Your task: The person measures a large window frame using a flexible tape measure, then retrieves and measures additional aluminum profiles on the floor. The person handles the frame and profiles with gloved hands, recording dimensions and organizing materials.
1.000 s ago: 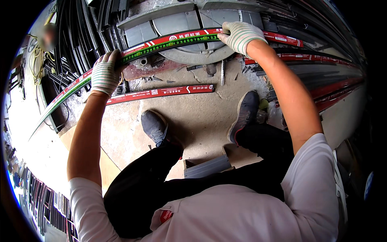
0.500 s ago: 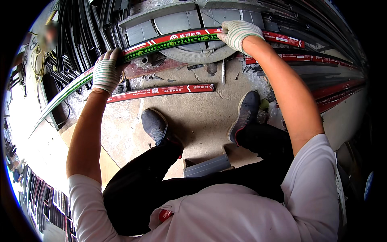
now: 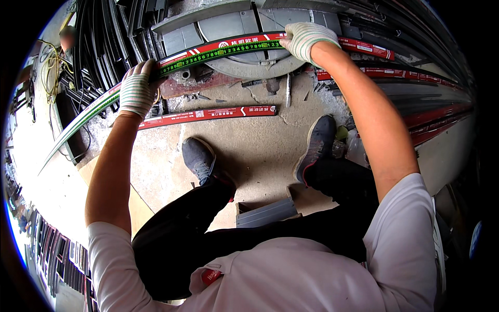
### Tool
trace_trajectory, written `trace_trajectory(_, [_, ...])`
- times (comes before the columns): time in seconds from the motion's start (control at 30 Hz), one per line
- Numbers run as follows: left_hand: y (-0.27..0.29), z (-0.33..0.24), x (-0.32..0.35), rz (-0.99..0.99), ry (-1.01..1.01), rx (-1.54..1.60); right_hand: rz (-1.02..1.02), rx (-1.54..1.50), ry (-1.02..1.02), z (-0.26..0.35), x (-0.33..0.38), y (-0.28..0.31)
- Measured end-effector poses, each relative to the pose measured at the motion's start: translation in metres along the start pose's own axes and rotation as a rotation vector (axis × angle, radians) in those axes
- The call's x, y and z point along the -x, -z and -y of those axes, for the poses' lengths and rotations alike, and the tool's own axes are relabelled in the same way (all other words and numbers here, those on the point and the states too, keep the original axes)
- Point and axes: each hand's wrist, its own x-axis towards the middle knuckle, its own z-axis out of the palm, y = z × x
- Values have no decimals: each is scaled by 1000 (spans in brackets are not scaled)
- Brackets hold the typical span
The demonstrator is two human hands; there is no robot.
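Observation:
A long metal profile bar with red and white film [image 3: 236, 41] crosses in front of me, over a grey round saw table. Along its near edge runs a tape measure blade [image 3: 221, 52], black with green markings. My left hand [image 3: 138, 89], in a white striped knit glove, is closed around the bar and the blade; its fingertips are partly hidden. My right hand [image 3: 311, 42], gloved alike, is closed on the bar at the blade's right end, thumb and fingers pinching there. Left of my left hand, bar and blade run on toward the far left.
The saw table [image 3: 228, 30] stands beneath the bar. A shorter red profile piece [image 3: 208, 115] lies on the floor before my shoes. Black profiles [image 3: 101, 41] are stacked at left; more red and dark ones [image 3: 405, 74] lie at right. A grey channel piece [image 3: 265, 212] sits between my legs.
The bar's middle and right part, with my right hand, sit slightly farther from me. Both hands keep their hold, and my left hand stays nearly in place.

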Motion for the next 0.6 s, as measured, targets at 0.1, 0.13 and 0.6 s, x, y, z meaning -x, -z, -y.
trace_trajectory(0.1, [0, -1, -1, -4, 3, 6, -11, 8, -8, 0, -2, -2])
trace_trajectory(0.13, [1, -1, -1, 11, 6, 15, 3, 3, -13, 0, -1, -2])
trace_trajectory(0.6, [3, -1, -1, 43, 27, 48, -16, 6, -25, 0, -2, -3])
